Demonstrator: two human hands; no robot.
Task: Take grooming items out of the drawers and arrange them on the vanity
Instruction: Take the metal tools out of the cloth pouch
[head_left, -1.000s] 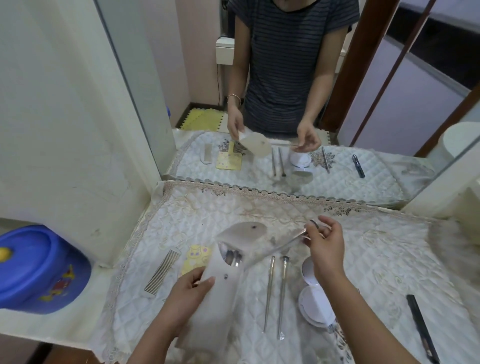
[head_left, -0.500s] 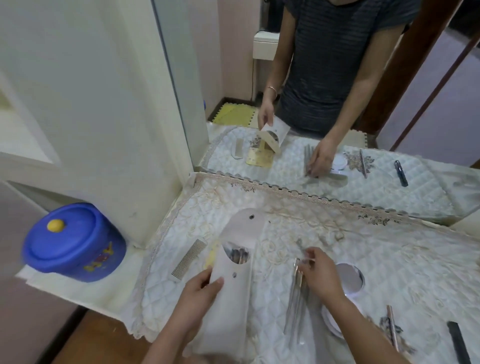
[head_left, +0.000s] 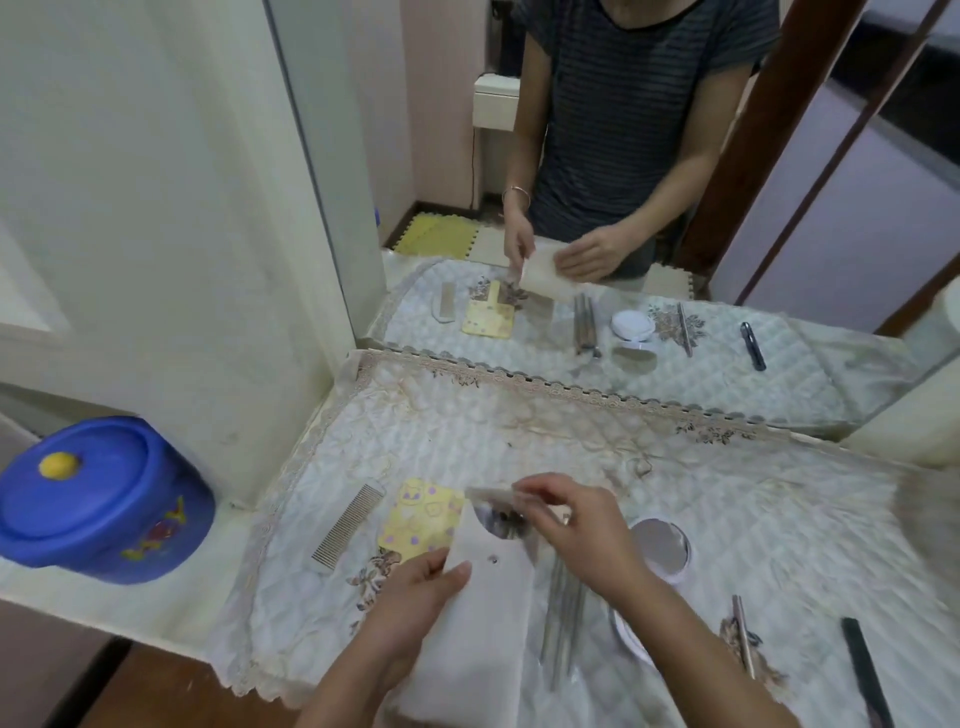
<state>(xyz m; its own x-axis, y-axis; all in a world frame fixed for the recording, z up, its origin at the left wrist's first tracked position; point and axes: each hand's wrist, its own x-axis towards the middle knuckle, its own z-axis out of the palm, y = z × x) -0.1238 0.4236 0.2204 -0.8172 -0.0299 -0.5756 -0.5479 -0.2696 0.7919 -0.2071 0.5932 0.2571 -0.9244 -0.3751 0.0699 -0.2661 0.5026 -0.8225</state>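
Observation:
My left hand (head_left: 415, 597) grips the lower left side of a white tool pouch (head_left: 483, 623) held over the quilted vanity cloth (head_left: 571, 441). My right hand (head_left: 587, 530) pinches the pouch's flap (head_left: 493, 493) at its open top, where metal tool tips show inside. Several thin metal tools (head_left: 563, 613) lie side by side on the cloth just right of the pouch, under my right wrist. A metal comb (head_left: 349, 524) and a yellow card (head_left: 422, 519) lie to the left. An open round compact mirror (head_left: 661, 546) lies to the right.
A blue lidded tub (head_left: 98, 499) stands on the low ledge at the left. One more metal tool (head_left: 743, 634) and a black stick (head_left: 865, 670) lie at the right. The wall mirror (head_left: 623, 208) rises behind the cloth's lace edge and reflects a person's torso and hands.
My right hand laid the drawn-out metal tool down beside the others, then came back up to the pouch's flap. The pouch stays in my left hand.

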